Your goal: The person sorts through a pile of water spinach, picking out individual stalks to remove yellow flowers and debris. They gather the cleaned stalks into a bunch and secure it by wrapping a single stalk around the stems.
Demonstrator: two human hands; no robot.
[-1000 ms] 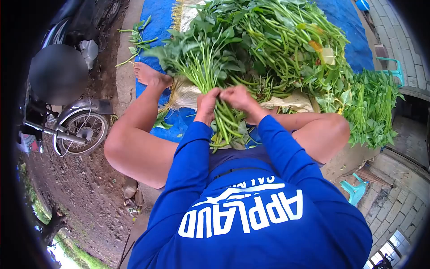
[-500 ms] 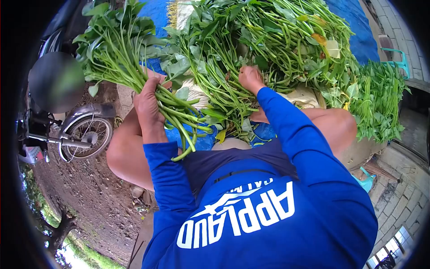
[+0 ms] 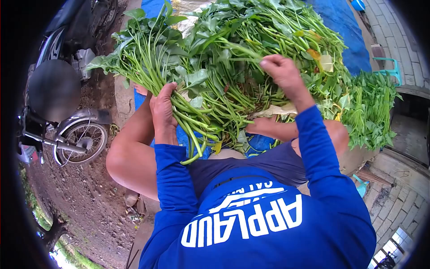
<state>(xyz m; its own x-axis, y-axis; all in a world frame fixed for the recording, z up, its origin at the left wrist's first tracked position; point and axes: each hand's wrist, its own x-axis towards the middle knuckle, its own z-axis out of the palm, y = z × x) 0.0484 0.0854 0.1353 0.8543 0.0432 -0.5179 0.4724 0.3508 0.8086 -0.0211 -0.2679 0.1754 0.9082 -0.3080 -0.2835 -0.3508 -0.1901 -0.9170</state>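
- Nearest, the blue shirt point(image 3: 268, 228) fills the bottom of the frame, with dark shorts point(image 3: 255, 172) above it; loose stem ends hang close to the lap, so keeping the elbows out, as they are here, should leave them unbent.
- Just left of centre, the left hand point(image 3: 165, 107) has its fingers wrapped around a bunch of leafy stems point(image 3: 143, 67), whose leaves fan to the upper left and whose thick bare ends point down towards the lap. A grip low on the bare stems seems right: firm enough to stop slipping, light enough not to bruise them.
- Those lower ends are uneven, some curving well past others; lining them up inside the hand would probably make a neater, steadier bunch.
- Right of centre, the right hand point(image 3: 286, 74) is raised above the heap, thumb and fingers pinched on what looks like a pale green stem point(image 3: 239, 50) running to the upper left. Drawing along its length, rather than across, should avoid snapping it.
- Beyond both hands, the heap of greens point(image 3: 286, 27) spreads over the upper centre on a blue tarp point(image 3: 331, 11). Its stems cross one another, so freeing tangled leaves gently would suit it; a yellowed leaf point(image 3: 313, 54) there looks worth leaving out.
- At the right edge of the heap, more greens point(image 3: 369, 105) stand close together.
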